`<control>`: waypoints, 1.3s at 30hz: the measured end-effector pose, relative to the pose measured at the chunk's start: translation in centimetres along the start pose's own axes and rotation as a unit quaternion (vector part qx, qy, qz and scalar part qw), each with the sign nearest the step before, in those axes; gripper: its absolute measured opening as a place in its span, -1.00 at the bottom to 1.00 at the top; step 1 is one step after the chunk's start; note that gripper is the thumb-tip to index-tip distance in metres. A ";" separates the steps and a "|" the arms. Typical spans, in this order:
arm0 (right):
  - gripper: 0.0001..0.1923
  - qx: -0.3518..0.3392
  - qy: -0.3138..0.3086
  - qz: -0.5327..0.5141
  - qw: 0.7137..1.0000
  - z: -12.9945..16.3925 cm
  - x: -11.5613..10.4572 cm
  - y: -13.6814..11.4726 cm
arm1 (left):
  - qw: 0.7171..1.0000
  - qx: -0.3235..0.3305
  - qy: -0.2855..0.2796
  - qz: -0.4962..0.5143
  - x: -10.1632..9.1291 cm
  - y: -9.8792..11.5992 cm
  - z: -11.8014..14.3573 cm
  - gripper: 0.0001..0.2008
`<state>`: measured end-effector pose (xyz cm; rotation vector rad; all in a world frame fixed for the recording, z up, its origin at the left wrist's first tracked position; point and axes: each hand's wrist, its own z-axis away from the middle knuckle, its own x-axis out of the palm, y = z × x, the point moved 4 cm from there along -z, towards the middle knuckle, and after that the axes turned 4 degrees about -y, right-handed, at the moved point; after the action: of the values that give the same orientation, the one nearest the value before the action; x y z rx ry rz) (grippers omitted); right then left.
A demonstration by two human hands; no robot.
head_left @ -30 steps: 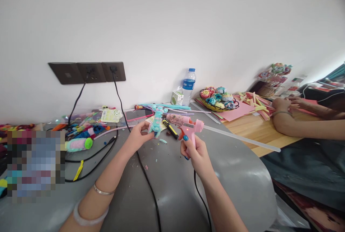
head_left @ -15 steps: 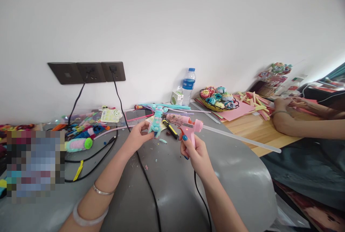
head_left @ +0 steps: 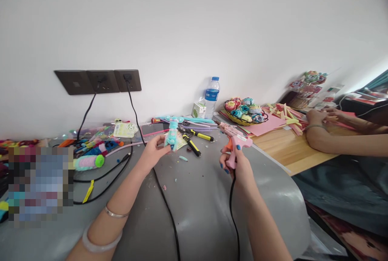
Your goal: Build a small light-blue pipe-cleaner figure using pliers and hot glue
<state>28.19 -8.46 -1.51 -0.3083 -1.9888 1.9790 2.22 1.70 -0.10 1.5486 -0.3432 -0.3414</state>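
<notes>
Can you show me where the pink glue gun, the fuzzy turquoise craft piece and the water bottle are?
Pink plastic glue gun (head_left: 235, 139), head view, on its body above the grip.
Fuzzy turquoise craft piece (head_left: 172, 134), head view, on its middle.
Clear water bottle with blue cap (head_left: 211, 97), head view, on its label.

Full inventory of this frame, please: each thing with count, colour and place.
glue gun: 1, pink, in right grip, off to the right
fuzzy craft piece: 1, turquoise, in left grip
pliers: 1, black-yellow, table centre
phone: 1, pink case, behind craft piece
water bottle: 1, clear, blue cap, by wall
paper roses: several, mixed colours, right of bottle
wall sockets: 3, dark, wall
table: 1, grey
co-worker's arm: 1, far right
left hand: 1
right hand: 1
</notes>
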 end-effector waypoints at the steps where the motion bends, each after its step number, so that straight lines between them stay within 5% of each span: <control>1: -0.34 0.028 0.003 0.016 0.999 -0.7 -1.0 0.3 | 1.000 -0.003 0.008 0.005 -0.1 -0.1 0.0 -0.62; 4: -0.35 0.101 0.018 0.126 0.987 -2.6 -3.8 0.5 | 0.999 -0.011 0.022 0.022 -0.3 -0.3 -0.2 -0.57; 10: -0.40 0.191 -0.037 0.383 0.903 -5.7 -6.5 0.0 | 0.998 -0.030 0.034 0.038 -0.8 -0.8 -0.3 -0.52; 15: -0.49 0.151 -0.031 0.521 0.839 -7.2 -7.1 -0.3 | 0.997 -0.040 0.037 0.048 -0.8 -0.9 -0.2 -0.50; 20: -0.67 0.079 0.058 0.572 0.814 -6.1 -7.8 -1.6 | 0.998 -0.040 0.036 0.044 -0.8 -1.0 -0.2 -0.51; 23: -0.76 -0.011 0.078 0.526 0.847 -4.6 -5.9 -3.0 | 0.998 -0.044 0.036 0.026 -0.8 -1.1 -0.3 -0.54; 25: -0.82 -0.100 0.007 0.455 0.885 -3.7 -2.8 -3.6 | 0.998 -0.045 0.035 0.018 -0.8 -1.3 -0.4 -0.54; 28: -0.86 -0.168 -0.125 0.370 0.905 -2.2 2.6 -3.6 | 0.999 -0.041 0.031 0.009 -0.9 -1.6 -0.6 -0.53; 33: -0.87 -0.157 -0.208 0.414 0.872 -0.9 8.3 -2.3 | 0.999 -0.023 0.029 0.006 -1.1 -1.8 -0.8 -0.52; 39: -0.83 -0.144 -0.217 0.472 0.842 -0.8 9.8 -1.9 | 1.000 -0.017 0.021 -0.010 -1.0 -1.7 -0.8 -0.54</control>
<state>19.53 -4.13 1.09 -1.2116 -2.7801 2.4155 1.63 2.86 -1.83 1.5242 -0.2883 -0.3273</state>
